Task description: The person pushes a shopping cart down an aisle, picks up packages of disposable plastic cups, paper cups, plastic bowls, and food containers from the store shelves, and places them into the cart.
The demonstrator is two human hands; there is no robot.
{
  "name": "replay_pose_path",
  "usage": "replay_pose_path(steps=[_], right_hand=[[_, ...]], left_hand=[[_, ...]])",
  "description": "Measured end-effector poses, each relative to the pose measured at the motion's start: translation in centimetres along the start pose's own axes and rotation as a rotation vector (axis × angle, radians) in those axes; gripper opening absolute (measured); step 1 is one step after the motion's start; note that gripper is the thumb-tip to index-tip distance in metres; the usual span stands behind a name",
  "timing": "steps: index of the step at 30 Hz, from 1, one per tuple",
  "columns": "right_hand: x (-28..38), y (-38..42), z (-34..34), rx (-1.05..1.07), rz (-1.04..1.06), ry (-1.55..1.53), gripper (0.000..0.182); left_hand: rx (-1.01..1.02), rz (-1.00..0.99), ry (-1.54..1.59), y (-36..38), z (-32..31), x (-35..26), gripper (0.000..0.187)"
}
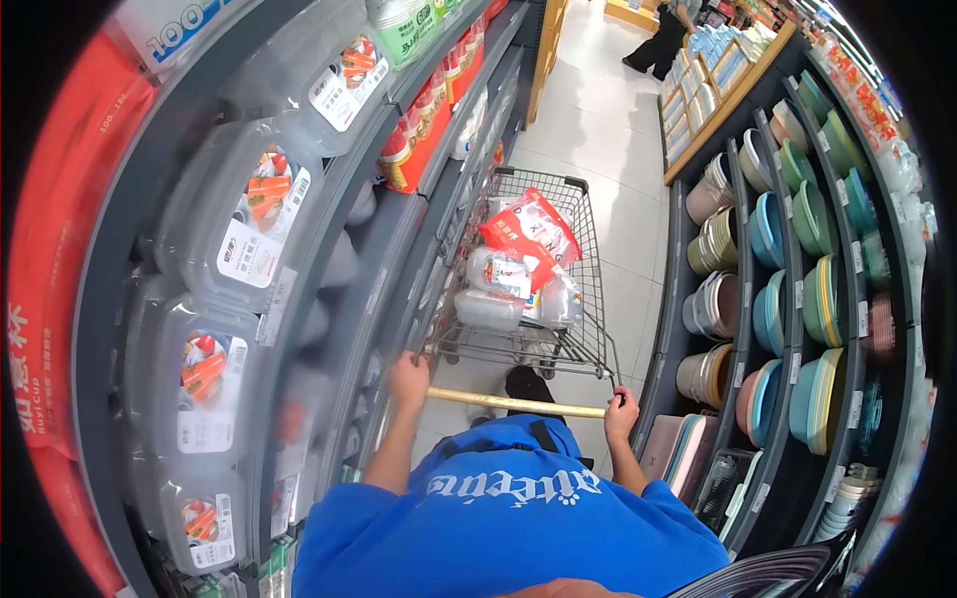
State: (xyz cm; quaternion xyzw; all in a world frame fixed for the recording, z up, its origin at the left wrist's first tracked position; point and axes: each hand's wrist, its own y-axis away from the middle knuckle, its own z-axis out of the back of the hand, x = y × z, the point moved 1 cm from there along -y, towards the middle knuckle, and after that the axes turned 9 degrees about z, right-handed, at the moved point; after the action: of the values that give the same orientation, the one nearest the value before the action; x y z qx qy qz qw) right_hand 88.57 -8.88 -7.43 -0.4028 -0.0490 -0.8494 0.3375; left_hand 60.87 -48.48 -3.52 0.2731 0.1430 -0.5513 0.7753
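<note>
A wire shopping cart (595, 299) stands in the aisle before me, with a yellow handle bar (513, 402) across its near side. My left hand (409, 381) is closed at the bar's left end. At the right end, my right hand (622, 409) is wrapped round the corner where the bar meets the cart frame. Inside the cart lie a red and white bag (533, 234), a clear plastic container with a printed label (498, 271), and other clear plastic packs (488, 310) below it.
Shelves on the left hold packs of clear food containers (244, 224) and red packages (424, 130). Stacked buckets (710, 304) and coloured basins (812, 214) fill the right shelves. A wooden display rack (723, 95) and a person in dark trousers (660, 48) are farther ahead on the tiled floor (598, 120).
</note>
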Motion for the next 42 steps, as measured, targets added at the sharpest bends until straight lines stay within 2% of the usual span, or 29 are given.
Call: replay_pose_path(steps=[4,12,13,16,25,42], right_hand=[[-0.4,-0.1,0.3,0.040,0.027,-0.027,0.018],[-1.4,-0.3,0.2,0.073,0.093,0.051,0.020],[-1.3,-0.5,0.3,0.050,0.175,0.079,0.018],[-0.4,-0.7,0.7,0.058,0.200,0.090,0.019],[-0.1,-1.4,1.5,0.130,0.205,0.132,0.020],[-1.1,-1.5,1.3,0.071,0.170,0.116,0.020]], left_hand=[[0.028,0.022,0.007,0.4,0.6,-1.0,0.027],[-0.001,0.022,-0.012,0.1,-0.2,-0.7,0.029],[-0.003,0.027,-0.027,0.0,-0.3,-0.6,0.029],[-0.036,0.014,-0.032,0.0,-0.7,-0.3,0.030],[0.022,0.047,-0.012,0.4,-0.1,-1.8,0.030],[-0.035,-0.058,-0.085,-1.8,-1.6,-5.6,0.029]])
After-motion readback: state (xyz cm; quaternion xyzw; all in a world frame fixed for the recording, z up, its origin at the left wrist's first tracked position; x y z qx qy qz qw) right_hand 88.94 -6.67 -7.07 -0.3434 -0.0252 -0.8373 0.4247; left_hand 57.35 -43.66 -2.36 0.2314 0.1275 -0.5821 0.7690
